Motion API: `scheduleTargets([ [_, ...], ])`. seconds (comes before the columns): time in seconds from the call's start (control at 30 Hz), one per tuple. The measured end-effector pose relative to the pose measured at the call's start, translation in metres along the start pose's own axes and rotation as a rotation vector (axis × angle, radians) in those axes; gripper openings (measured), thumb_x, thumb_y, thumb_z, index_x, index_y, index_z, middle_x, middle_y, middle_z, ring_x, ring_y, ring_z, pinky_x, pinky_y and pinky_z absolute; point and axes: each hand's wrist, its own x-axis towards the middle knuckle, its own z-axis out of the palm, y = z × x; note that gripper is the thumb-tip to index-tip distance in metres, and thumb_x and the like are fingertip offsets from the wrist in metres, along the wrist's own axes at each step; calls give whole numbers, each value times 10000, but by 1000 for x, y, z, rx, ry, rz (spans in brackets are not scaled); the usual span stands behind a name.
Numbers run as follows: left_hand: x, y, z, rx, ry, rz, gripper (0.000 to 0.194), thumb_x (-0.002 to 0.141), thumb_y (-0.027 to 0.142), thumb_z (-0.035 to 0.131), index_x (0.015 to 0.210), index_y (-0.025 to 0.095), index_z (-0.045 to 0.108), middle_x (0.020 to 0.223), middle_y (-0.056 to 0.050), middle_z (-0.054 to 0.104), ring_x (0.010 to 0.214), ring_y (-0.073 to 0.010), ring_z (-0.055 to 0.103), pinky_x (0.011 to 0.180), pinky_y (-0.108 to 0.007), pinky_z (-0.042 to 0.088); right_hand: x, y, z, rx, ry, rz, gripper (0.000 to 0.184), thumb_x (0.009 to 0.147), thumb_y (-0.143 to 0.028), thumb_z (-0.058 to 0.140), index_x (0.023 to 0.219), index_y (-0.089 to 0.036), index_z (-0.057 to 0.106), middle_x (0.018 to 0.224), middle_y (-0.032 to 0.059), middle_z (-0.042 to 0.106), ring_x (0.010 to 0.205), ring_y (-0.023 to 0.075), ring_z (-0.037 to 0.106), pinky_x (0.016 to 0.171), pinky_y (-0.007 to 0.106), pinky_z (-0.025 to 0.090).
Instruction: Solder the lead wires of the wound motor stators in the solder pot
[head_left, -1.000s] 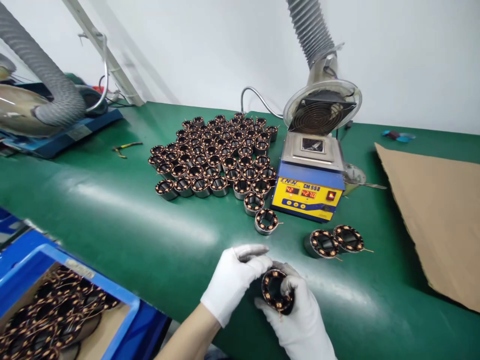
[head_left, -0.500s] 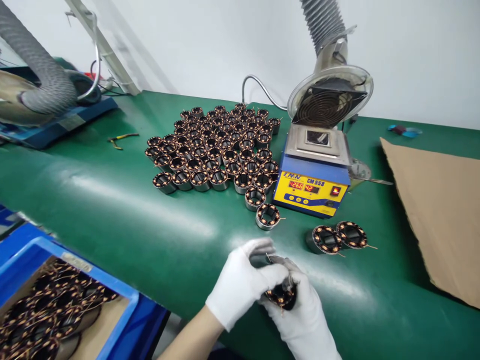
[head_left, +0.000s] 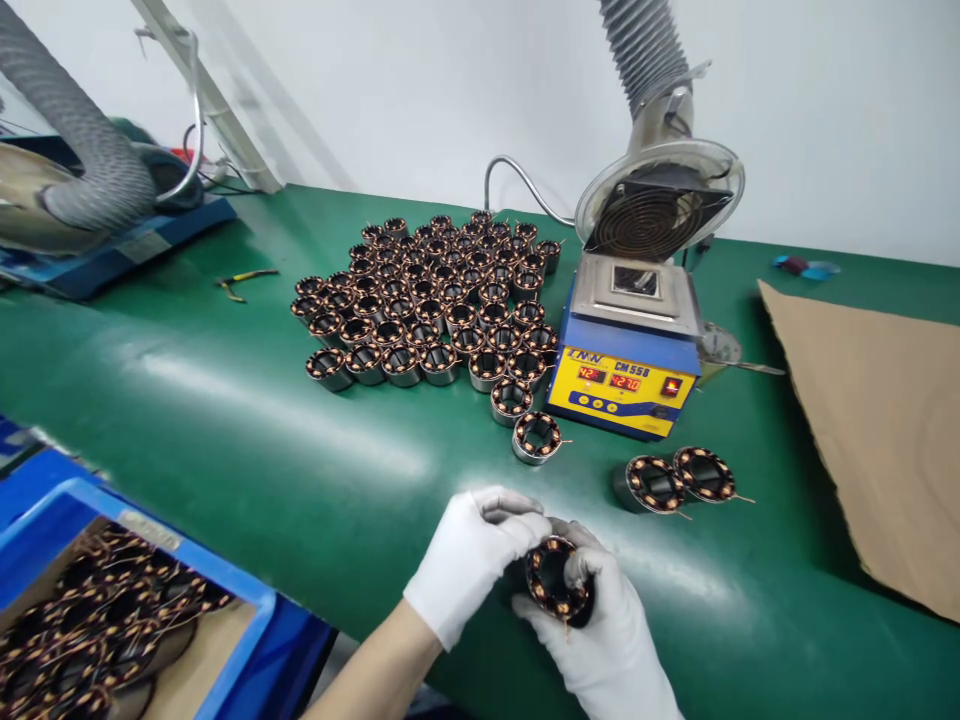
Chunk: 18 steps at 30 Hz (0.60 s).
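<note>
1. Both hands wear white gloves and meet low over the near edge of the green counter [head_left: 225,420], closed together on one wound stator [head_left: 556,580].
2. The left hand [head_left: 469,560] wraps the stator's left side, fingers curled over its top rim.
3. The right hand [head_left: 607,640] cups it from below and to the right, thumb lying on the rim.
4. The stator is tilted, its open bore and ring of copper coils facing up toward the camera; a thin wire end hangs from its lower edge.
5. Just beyond the hands a single stator [head_left: 537,438] stands on the counter, with another [head_left: 511,400] right behind it.
6. Beyond and to the right of the right hand, a pair of stators [head_left: 679,480] stands touching side by side.
7. Farther beyond, a blue and yellow solder pot [head_left: 626,360] shows red digits, with a round fume hood [head_left: 660,205] on a ribbed hose above it.
8. Left of the pot, well beyond the left hand, a large cluster of stators [head_left: 431,300] stands packed in rows.
9. Far left of the left hand, a blue bin [head_left: 247,620] holds more stators in a tangle of wires.
10. To the right of the right hand lies a cardboard sheet [head_left: 877,430].
</note>
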Motion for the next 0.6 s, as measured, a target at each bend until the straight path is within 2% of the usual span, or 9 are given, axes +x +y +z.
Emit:
scheduleTargets([
  [0.13,-1,-9,8,-21,79,58,124,526,276,679,569,169,635,618,-23,661,633,-205,622,603,-259,489,1,1,-2,13,-10,-15,287,799,-472,587,828,-256,400,956,109,698,880,259,684,685,367,573],
  [0.23,-4,-10,4,21,143,105,182,568,305,678,696,178,702,748,-41,711,758,-243,659,713,-290,528,-3,7,0,70,-11,-42,286,777,-401,632,918,-246,437,999,118,690,922,265,673,750,398,566],
  [0.33,-12,-14,-13,166,280,215,240,638,336,658,837,222,730,899,-21,720,951,-247,639,884,-300,503,-14,12,7,77,5,25,524,705,-346,700,1141,-214,441,1082,144,665,1056,305,617,878,483,508],
  [0.4,-20,-23,-30,310,334,340,154,704,336,638,801,259,730,906,5,719,990,-225,629,913,-274,491,-21,10,10,78,15,164,600,627,-306,737,1152,-220,461,1115,137,657,1114,330,578,936,518,461],
  [0.47,-27,-36,-48,505,350,500,110,774,337,621,745,287,716,852,36,720,937,-193,654,864,-225,513,-19,5,3,158,-41,422,557,554,-238,745,1057,-243,505,1052,98,682,1015,317,632,867,462,514],
  [0.53,-33,-51,-63,745,363,724,127,832,356,606,759,306,696,785,66,716,854,-164,679,804,-184,532,-4,-1,-17,354,-163,725,528,505,-190,744,979,-253,520,890,45,702,763,259,687,664,352,565],
  [0.57,-36,-58,-69,850,328,872,124,851,374,601,810,298,690,809,57,717,831,-164,684,821,-197,532,9,-2,-31,492,-245,830,529,496,-195,753,969,-253,522,776,17,693,630,231,672,550,311,546],
  [0.6,-38,-65,-72,933,273,1013,115,868,363,592,840,295,681,817,54,718,814,-163,687,844,-214,530,26,-2,-47,638,-259,853,546,499,-235,770,988,-254,528,799,24,697,647,229,674,567,309,542],
])
